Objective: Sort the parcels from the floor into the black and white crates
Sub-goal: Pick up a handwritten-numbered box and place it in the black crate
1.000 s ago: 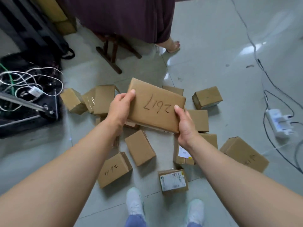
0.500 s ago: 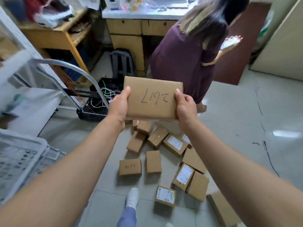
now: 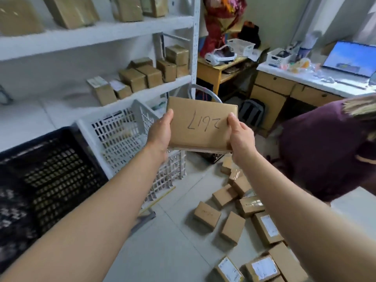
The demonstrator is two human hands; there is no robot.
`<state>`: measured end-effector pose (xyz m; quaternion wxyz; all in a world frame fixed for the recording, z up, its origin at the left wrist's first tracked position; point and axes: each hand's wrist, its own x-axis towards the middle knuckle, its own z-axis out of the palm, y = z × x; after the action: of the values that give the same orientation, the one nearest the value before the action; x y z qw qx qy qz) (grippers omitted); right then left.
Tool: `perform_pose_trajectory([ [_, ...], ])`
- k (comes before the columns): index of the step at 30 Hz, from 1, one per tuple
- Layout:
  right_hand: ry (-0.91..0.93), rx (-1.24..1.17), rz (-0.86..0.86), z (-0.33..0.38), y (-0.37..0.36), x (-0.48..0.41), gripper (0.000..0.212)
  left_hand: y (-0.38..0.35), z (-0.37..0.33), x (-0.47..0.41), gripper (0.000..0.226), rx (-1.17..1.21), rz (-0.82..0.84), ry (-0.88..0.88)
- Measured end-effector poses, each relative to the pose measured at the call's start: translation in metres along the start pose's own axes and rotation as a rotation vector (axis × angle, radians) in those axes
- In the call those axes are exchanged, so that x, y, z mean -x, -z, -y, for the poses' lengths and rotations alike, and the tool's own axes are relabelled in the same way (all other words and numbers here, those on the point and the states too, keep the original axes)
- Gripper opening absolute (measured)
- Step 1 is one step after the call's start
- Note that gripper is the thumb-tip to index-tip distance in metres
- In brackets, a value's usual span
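Observation:
A flat brown cardboard parcel [image 3: 200, 123] with "2617" handwritten on it, upside down to me, hangs at chest height. My left hand [image 3: 161, 134] grips its left edge and my right hand [image 3: 239, 135] grips its right edge. Just left of the parcel stands the white crate [image 3: 116, 137], its lattice walls showing. The black crate [image 3: 50, 174] sits beside it, further left. Several brown parcels [image 3: 230, 212] lie scattered on the floor at the lower right.
White shelving [image 3: 97, 31] with small boxes rises behind the crates. A person in a purple top [image 3: 321, 151] bends at the right. A wooden desk [image 3: 280, 88] with a laptop [image 3: 350, 60] stands at the back right. A metal trolley handle [image 3: 205, 92] curves behind the parcel.
My view has swung up and left from the floor pile to the crates and shelving. Both hands have carried the parcel along, keeping the same grip on its edges.

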<state>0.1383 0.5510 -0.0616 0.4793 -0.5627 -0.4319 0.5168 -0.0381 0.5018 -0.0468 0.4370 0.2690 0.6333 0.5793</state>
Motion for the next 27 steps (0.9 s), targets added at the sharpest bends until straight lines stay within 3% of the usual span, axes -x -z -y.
perform_pose_trajectory([
  [7,-0.030,0.014,0.294,0.001,-0.162,0.074,0.027,0.185,-0.019,0.024,0.047,0.071,-0.238,-0.006],
  [14,-0.039,0.030,0.472,-0.014,-0.282,0.136,0.035,0.314,-0.017,0.044,0.026,0.126,-0.400,-0.008],
  [17,-0.040,0.059,0.527,-0.022,-0.319,0.149,0.035,0.350,-0.010,0.043,0.026,0.148,-0.471,0.019],
  [23,-0.076,0.105,0.630,-0.036,-0.376,0.147,0.030,0.394,0.003,0.021,0.046,0.173,-0.583,0.096],
  [27,-0.130,0.120,0.690,-0.045,-0.414,0.126,0.029,0.410,0.006,-0.006,0.045,0.200,-0.656,0.137],
])
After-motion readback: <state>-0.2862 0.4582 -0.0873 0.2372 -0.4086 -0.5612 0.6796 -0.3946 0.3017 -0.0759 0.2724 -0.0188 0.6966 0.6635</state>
